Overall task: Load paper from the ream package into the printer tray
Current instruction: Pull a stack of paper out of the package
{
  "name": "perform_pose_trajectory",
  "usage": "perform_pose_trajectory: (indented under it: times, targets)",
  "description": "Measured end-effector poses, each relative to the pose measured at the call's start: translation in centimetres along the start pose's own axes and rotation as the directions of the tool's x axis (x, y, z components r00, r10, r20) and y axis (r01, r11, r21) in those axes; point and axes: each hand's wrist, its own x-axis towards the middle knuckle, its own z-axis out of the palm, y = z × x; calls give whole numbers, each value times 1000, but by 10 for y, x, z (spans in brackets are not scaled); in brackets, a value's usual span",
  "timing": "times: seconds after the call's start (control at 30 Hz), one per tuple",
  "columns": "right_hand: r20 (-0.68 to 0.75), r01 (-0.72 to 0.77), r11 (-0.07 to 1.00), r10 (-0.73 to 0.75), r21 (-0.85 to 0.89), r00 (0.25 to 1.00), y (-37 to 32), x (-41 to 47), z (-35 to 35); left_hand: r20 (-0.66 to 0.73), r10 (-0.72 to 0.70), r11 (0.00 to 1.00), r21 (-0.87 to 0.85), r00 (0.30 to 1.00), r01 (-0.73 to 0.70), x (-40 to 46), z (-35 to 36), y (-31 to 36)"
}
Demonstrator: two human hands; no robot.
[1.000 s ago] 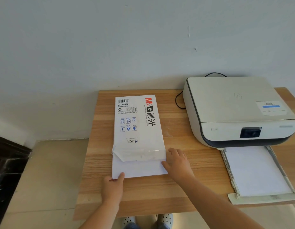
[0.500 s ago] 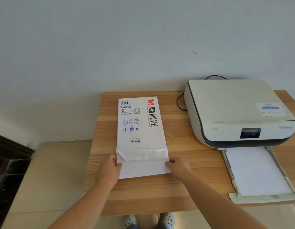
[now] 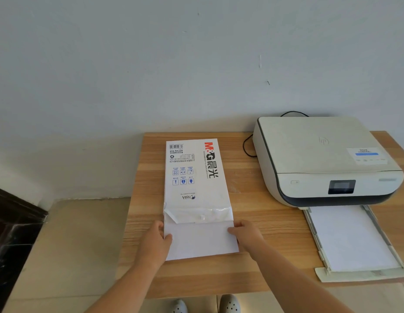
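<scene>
A white ream package (image 3: 192, 175) with red and black lettering lies lengthwise on the wooden table (image 3: 248, 213). Its near end is torn open, and a stack of white paper (image 3: 201, 240) sticks out toward me. My left hand (image 3: 154, 241) grips the stack's left edge, thumb on top. My right hand (image 3: 246, 233) holds the stack's right edge. A white printer (image 3: 320, 159) stands at the right. Its tray (image 3: 320, 251) is pulled out toward me with white sheets lying in it.
A black cable (image 3: 247, 147) loops on the table between the package and the printer. The wall runs right behind the table. Dark furniture (image 3: 13, 233) stands at the far left on the beige floor. My shoes (image 3: 205, 304) show below the table's front edge.
My left hand went from the stack's near left corner up to its left side. My right hand shifted to the right side edge. The paper sticks out slightly further.
</scene>
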Motion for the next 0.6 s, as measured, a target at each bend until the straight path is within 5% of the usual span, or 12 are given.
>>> perform_pose_trajectory:
  times: [0.4,0.6]
  targets:
    - [-51,5,997,-1,71,999,13,-13,5,71,63,998,3,996,-63,10,-3,-15]
    - [-24,155,987,-156,-37,987,9,-16,3,62,50,998,-52,997,-47,6,-1,-13]
